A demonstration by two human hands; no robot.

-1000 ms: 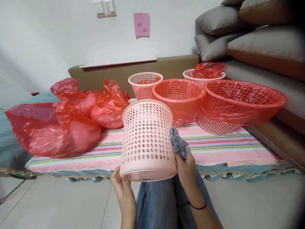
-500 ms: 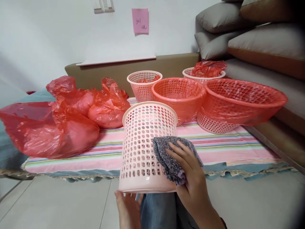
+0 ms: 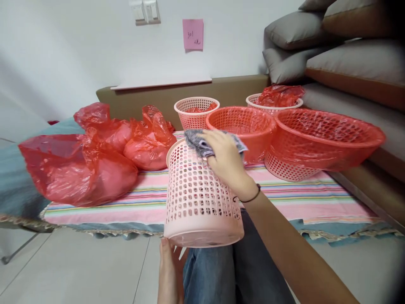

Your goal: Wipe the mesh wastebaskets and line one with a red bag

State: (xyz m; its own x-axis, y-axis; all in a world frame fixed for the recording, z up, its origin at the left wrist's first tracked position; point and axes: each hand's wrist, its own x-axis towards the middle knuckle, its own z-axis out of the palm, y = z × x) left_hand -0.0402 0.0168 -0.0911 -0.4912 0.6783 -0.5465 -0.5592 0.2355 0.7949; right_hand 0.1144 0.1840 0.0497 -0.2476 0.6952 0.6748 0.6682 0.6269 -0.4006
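Note:
A pale pink perforated plastic basket [image 3: 202,198] is held up over my lap, its base tilted toward me and its rim pointing away. My left hand [image 3: 171,266] grips it by the base from below; some of those fingers are hidden behind it. In my right hand [image 3: 223,154] is a grey cloth [image 3: 194,139], pressed against the basket near its far rim. The fingers lie curved over the cloth, and a thin dark band circles that wrist.
Several red plastic bags [image 3: 104,173] with bulky contents sit at the left on a striped cloth [image 3: 148,190]. Behind are a pink basket [image 3: 190,120], red-lined baskets [image 3: 243,122] and another basket [image 3: 253,99] with red plastic. Grey cushions [image 3: 354,63] are stacked at right.
My right hand has slid the cloth up the basket from its lower right side to near the far rim. The basket has tilted, showing more of its base. The view has shifted slightly.

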